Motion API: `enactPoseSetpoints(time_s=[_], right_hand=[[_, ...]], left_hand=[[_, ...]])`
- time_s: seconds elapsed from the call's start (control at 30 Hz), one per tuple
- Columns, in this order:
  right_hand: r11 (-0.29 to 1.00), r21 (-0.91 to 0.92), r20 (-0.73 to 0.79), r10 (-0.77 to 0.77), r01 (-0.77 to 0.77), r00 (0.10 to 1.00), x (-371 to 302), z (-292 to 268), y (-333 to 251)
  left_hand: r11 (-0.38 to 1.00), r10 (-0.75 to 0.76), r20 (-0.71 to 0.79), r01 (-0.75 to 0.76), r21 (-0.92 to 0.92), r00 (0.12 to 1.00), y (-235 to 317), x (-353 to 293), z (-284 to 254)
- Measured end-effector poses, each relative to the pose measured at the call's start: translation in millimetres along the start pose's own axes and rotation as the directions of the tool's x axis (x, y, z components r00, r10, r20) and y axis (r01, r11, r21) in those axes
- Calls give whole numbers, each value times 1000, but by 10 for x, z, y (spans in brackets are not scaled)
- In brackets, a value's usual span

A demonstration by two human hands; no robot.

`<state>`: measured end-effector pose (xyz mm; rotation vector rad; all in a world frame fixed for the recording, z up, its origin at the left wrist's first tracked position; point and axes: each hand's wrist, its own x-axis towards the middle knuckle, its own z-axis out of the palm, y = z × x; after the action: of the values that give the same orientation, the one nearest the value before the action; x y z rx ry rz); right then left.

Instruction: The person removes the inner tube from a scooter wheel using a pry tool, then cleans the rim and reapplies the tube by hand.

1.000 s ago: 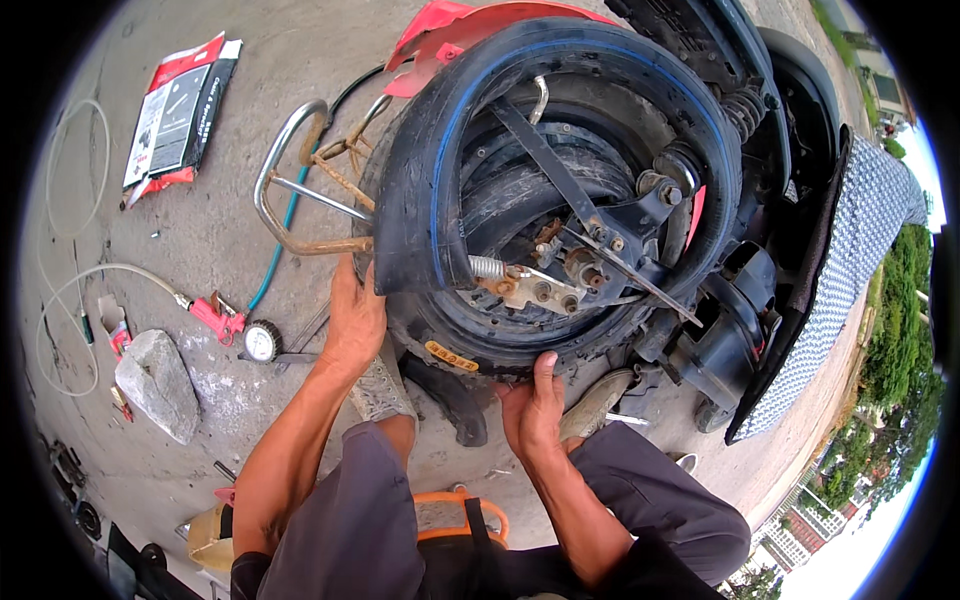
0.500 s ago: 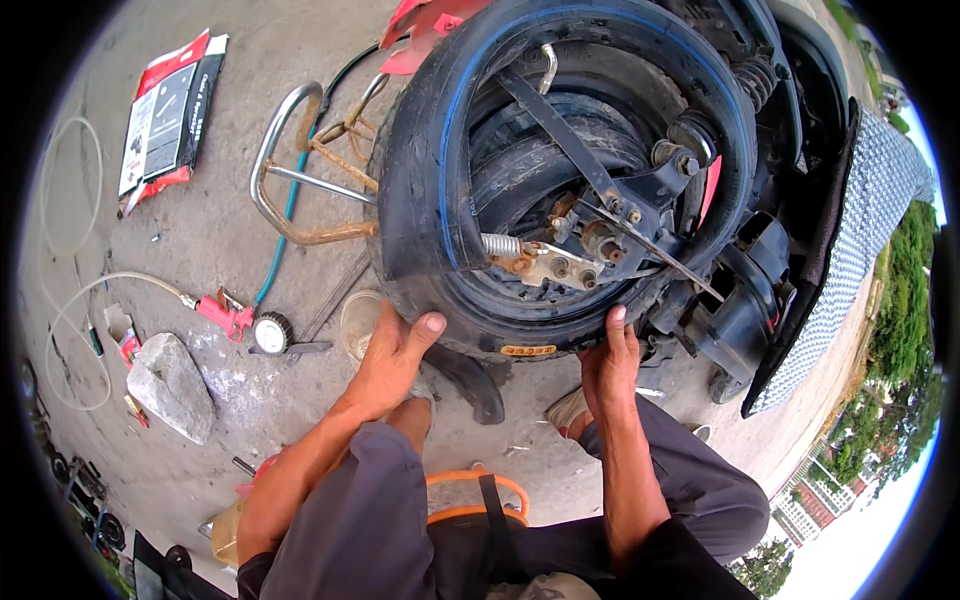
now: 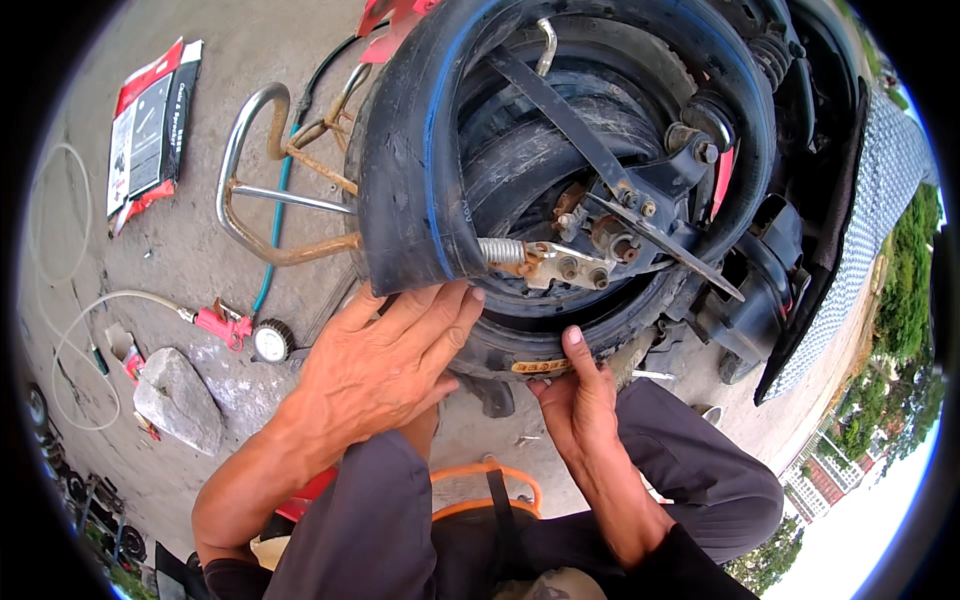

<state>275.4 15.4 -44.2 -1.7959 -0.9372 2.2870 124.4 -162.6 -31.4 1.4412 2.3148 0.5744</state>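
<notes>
A black motorcycle tire (image 3: 490, 355) with an orange label faces me on the wheel side of a motorbike. Draped over it is a black inner tube (image 3: 410, 190) with a blue stripe, forming a large loop around metal brackets. My left hand (image 3: 390, 340) is closed at the tube's lower left end, fingers together where the tube enters the tire; part of its grip is hidden. On the tire's near edge, my right hand (image 3: 580, 410) has its thumb on the sidewall beside the label and its fingers curled beneath.
A chromed, rusty rail (image 3: 240, 195) juts out left of the tire. On the concrete lie a red inflator with gauge (image 3: 270, 340), a stone (image 3: 178, 400), a red-and-black package (image 3: 155, 135) and hoses. A textured seat (image 3: 860, 240) is at the right.
My left hand has moved up from the tire's edge onto the inner tube's lower end. My right hand has shifted left and down along the tire. The view has shifted slightly.
</notes>
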Motion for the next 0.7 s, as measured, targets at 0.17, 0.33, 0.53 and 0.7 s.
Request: enactPoseSetpoints(time_s=[0.17,0.33,0.53,0.7], right_hand=[[984,-120,-7,129,-129,992,28,-232,-111],[503,-861,96,19,74,995,-270,-419,-457],[-339,-581,799,-65,740,597,79,-35,-742],[-335,-579,768,82,743,635,181,40,-846]], left_hand=[[999,29,59,-30,18,998,13,132,160],[1000,15,-56,-15,10,998,-25,171,284],[984,57,-267,-99,-147,962,-62,234,270],[979,1,-278,-57,-194,961,5,230,291]])
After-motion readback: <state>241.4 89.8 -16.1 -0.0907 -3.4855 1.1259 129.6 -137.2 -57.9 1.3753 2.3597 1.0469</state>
